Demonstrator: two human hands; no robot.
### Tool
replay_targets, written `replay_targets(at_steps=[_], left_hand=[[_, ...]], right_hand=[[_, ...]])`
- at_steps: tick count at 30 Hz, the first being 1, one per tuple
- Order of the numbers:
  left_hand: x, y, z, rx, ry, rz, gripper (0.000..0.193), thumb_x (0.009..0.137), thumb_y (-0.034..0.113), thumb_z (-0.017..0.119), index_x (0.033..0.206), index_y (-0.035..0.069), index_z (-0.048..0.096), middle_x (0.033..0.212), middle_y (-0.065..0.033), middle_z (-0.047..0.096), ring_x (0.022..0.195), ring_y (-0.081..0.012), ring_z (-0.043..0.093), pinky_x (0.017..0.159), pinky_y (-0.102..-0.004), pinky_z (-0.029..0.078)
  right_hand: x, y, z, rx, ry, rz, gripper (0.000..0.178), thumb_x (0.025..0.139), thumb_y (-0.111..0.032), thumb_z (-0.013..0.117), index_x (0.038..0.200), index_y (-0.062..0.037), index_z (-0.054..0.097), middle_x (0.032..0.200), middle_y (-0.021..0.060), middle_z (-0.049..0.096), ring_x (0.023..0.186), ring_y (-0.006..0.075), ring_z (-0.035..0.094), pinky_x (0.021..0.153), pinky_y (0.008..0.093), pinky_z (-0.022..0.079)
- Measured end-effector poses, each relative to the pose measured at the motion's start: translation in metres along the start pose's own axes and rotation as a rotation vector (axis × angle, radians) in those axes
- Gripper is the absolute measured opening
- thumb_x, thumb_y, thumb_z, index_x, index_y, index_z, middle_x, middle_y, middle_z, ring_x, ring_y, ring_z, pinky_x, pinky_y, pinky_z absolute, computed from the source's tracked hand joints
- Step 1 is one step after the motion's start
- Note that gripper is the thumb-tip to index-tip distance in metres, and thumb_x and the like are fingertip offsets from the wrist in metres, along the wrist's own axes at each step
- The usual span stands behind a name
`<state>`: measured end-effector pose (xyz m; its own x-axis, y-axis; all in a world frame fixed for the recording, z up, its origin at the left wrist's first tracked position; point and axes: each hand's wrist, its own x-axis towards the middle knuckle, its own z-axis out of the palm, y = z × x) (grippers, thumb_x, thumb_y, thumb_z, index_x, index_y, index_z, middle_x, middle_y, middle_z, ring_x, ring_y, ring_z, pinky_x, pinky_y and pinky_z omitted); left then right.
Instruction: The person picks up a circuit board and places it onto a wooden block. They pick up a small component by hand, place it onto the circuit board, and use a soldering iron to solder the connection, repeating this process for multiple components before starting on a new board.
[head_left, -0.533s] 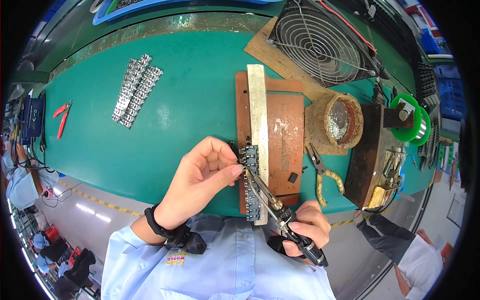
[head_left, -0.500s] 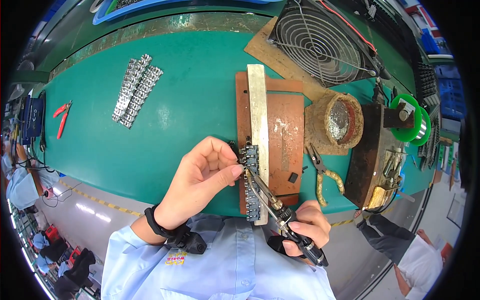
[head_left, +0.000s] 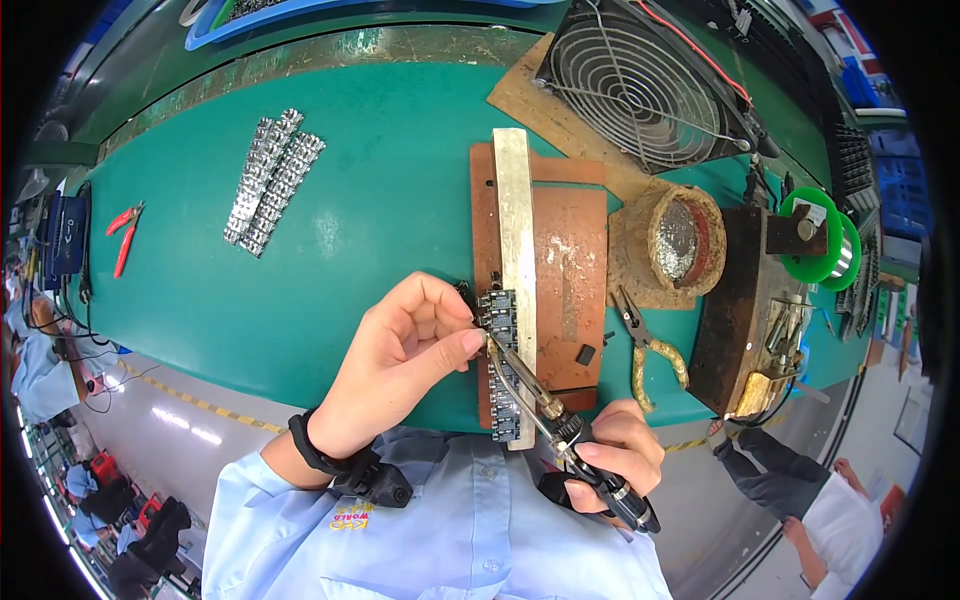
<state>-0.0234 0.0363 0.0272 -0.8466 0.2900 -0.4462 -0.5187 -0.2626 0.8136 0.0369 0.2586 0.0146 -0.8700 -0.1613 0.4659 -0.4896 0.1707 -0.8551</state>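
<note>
My right hand (head_left: 628, 450) is wrapped round the black handle of a soldering iron (head_left: 562, 422), which has a thin tube running beside its shaft. The iron's tip meets a row of small black components with metal pins (head_left: 504, 400), set along the left side of a pale metal bar (head_left: 516, 215). Thumb and forefinger of my left hand (head_left: 405, 345) are pinched together right at that tip; whatever they hold is too small to make out. Bar and row lie over a reddish-brown board (head_left: 570, 260).
Right of the board are a crusted solder pot (head_left: 690, 245), pliers (head_left: 640, 345), a metal box (head_left: 730, 310) and a green solder spool (head_left: 815, 240). A fan (head_left: 640, 90) stands behind. On the green mat (head_left: 380, 180) lie silvery component strips (head_left: 275, 180) and red cutters (head_left: 125, 235).
The soldering iron's handle and my right hand have shifted very slightly to the right. My left hand stays almost still. At the right edge, a person in the background has moved an arm.
</note>
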Motion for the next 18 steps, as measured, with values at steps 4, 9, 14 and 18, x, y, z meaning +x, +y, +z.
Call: replay_targets(at_steps=[4,9,14,18], left_hand=[[0.0,0.0,0.0,0.011,0.0,0.007,0.014,0.083,0.0,0.056,0.092,0.004,0.046,0.083,-0.0005,0.053,0.075,-0.006,0.051,0.066,-0.0204,0.042],[0.0,0.001,0.001,0.009,0.005,0.001,0.014,0.083,0.001,0.056,0.092,0.004,0.046,0.082,-0.0006,0.054,0.074,-0.0062,0.051,0.066,-0.0206,0.042],[0.0,0.0,0.0,0.009,0.009,0.001,0.014,0.083,0.001,0.057,0.091,0.004,0.046,0.082,-0.0008,0.054,0.074,-0.0063,0.051,0.066,-0.0206,0.043],[0.0,0.001,0.001,0.008,0.005,0.006,0.013,0.083,0.002,0.057,0.091,0.004,0.046,0.082,-0.0012,0.054,0.074,-0.0065,0.051,0.066,-0.0206,0.042]], right_hand=[[0.001,-0.001,-0.001,-0.003,-0.01,0.006,0.033,0.059,-0.021,0.076,0.086,-0.0042,0.065,0.062,0.0058,0.054,0.05,0.018,0.048,0.047,0.0277,0.036],[0.001,0.0,-0.004,-0.013,-0.045,-0.008,0.035,0.059,-0.022,0.076,0.087,-0.0033,0.064,0.062,0.0063,0.053,0.05,0.0179,0.047,0.046,0.0285,0.036],[-0.006,0.008,-0.005,0.027,0.069,-0.093,0.037,0.059,-0.023,0.076,0.087,-0.0019,0.063,0.062,0.0069,0.052,0.05,0.0178,0.046,0.045,0.0293,0.036],[-0.009,0.01,-0.008,0.021,0.105,-0.126,0.038,0.06,-0.023,0.075,0.088,-0.0008,0.061,0.062,0.0072,0.051,0.05,0.0179,0.046,0.044,0.0298,0.036]])
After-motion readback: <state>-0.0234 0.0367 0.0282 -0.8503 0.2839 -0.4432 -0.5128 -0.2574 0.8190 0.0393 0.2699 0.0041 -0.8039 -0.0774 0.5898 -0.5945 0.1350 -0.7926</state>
